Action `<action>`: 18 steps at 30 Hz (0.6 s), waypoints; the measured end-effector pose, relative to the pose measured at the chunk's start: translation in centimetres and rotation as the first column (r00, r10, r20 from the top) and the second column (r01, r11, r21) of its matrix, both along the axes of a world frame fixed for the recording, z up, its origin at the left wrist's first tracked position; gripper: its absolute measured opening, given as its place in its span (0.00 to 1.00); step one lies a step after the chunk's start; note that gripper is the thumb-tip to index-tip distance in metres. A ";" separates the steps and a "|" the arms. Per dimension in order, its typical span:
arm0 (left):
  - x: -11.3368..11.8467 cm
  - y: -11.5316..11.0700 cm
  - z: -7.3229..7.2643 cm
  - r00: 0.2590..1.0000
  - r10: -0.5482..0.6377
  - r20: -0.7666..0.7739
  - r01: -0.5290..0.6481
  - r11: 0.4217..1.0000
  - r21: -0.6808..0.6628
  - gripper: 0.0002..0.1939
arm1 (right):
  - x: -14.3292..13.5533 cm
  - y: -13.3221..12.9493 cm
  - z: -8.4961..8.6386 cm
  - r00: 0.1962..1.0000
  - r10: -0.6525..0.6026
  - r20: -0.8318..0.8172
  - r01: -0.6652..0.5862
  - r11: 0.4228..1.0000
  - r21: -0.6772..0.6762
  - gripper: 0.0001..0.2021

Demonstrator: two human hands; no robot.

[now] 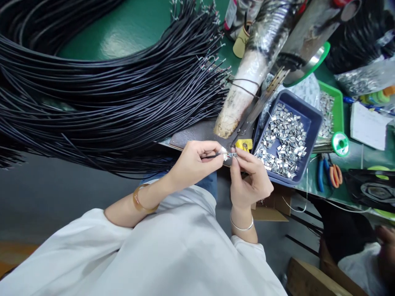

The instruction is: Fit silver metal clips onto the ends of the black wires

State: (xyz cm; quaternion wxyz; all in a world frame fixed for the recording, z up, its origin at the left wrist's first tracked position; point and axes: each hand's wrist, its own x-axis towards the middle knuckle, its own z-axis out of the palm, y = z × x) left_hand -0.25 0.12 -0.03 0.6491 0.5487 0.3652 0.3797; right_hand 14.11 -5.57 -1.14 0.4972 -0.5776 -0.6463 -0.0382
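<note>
My left hand (199, 161) pinches a black cable (209, 156) close to its stripped end, with white tape or a cover on the fingertip. Between the thumb and fingers of my right hand (250, 174) is a small metal connector (232, 155), held against the cable's wire end. Whether the wires sit inside the connector is too small to tell. Just right of my right hand stands a dark blue bin (304, 168) of many small silver metal connectors (282, 139). A large bundle of black cables (129, 94) with stripped ends spreads across the table to the left.
A fume duct wrapped in plastic (239, 90) hangs above my hands, beside a yellow piece (244, 144). A green tray (338, 107), solder spool (340, 144), pliers (335, 174) and paper (368, 125) lie right. Another person's sleeve (359, 263) shows at lower right.
</note>
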 end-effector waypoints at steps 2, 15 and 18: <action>0.1 0.3 0.1 0.999 -0.007 0.039 0.009 0.999 -0.043 0.06 | 0.1 0.2 0.0 0.999 -0.002 0.053 0.000 1.000 0.025 0.10; 0.3 0.8 0.2 0.998 0.055 -0.041 -0.055 0.998 -0.012 0.07 | 0.3 0.5 -0.4 0.989 -0.038 0.142 0.032 0.999 0.039 0.10; 0.3 0.7 0.0 0.997 0.056 -0.054 -0.055 0.998 0.028 0.07 | 0.3 0.6 -0.5 0.991 -0.027 0.131 0.023 0.999 0.032 0.11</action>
